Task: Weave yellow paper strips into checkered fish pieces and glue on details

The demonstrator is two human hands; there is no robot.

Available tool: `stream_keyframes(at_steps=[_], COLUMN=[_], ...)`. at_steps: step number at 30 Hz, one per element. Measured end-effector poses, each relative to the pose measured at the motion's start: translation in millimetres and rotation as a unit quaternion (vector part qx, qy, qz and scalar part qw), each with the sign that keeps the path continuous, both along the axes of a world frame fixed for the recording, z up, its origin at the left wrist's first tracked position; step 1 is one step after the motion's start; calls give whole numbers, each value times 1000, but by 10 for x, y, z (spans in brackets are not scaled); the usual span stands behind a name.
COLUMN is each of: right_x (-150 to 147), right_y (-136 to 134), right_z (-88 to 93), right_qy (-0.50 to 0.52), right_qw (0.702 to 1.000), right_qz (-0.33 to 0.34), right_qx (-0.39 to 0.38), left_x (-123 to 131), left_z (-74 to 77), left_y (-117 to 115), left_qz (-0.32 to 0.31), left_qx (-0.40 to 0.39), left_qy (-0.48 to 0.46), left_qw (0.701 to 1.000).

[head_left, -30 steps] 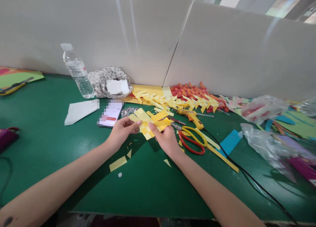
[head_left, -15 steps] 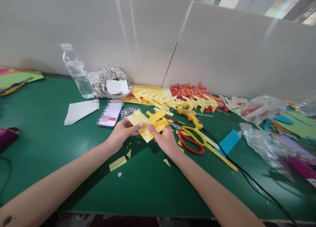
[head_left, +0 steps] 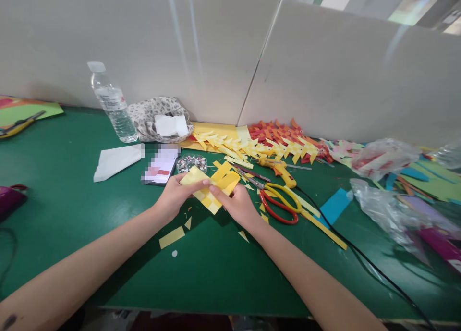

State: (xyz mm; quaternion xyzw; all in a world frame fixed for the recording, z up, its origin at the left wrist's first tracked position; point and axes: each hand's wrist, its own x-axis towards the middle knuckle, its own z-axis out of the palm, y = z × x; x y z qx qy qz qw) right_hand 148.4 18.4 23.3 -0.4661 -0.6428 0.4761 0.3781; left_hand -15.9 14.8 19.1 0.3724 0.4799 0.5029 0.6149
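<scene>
Between my two hands is a piece of woven yellow paper [head_left: 209, 200], a checker of pale and deeper yellow strips with loose strip ends at its top. My left hand [head_left: 176, 192] pinches its pale left side, thumb on top. On the other side my right hand [head_left: 239, 203] grips the deeper yellow strips, its thumb near the weave's middle. The fingers beneath the paper are hidden. Just right of my right hand lie scissors [head_left: 279, 203] with red and yellow handles. A round clear case of small beads or eyes [head_left: 192, 163] sits behind the paper.
A yellow glue gun [head_left: 279, 170] lies behind the scissors, its black cord [head_left: 360, 256] running to the front right. Yellow [head_left: 298, 150] and red woven paper fish line the partition. A water bottle [head_left: 114, 107], phone [head_left: 162, 165] and patterned cloth bag [head_left: 158, 111] stand left; paper scraps [head_left: 172, 238] lie in front.
The woven paper has shifted slightly left and turned in my hands. Its loose yellow strips now stand closer together, and more of the round case shows behind it.
</scene>
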Motion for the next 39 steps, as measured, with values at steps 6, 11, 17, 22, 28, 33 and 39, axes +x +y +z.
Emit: stream_keyframes(at_steps=[6,11,17,22,28,33,39], right_x=[-21,-4,14,18,20,15,13], right_y=[-29,-14,-2,8,15,35,33], right_z=[33,8,5,-10,-16,-4,-18], right_qy=[28,41,6,-15,-11,17,15], right_qw=[998,998,999,998,998,995,997], right_qz=[-43,-47,-49,-48,-59,-89,-69], right_qx=[-20,1,16,27,21,28,22], left_x=[9,21,14,7,2,-1,9], left_z=[-31,-26,-14,-4,-7,8,-28], left_y=[4,4,11,11,20,28,19], left_qz=[-10,-11,2,14,0,-36,-42], left_qx=[-3,-15,-19,-22,-24,-12,-24], left_qy=[-5,-5,-9,-11,-28,-73,-49], left_qw=[1000,1000,1000,1000,999,997,998])
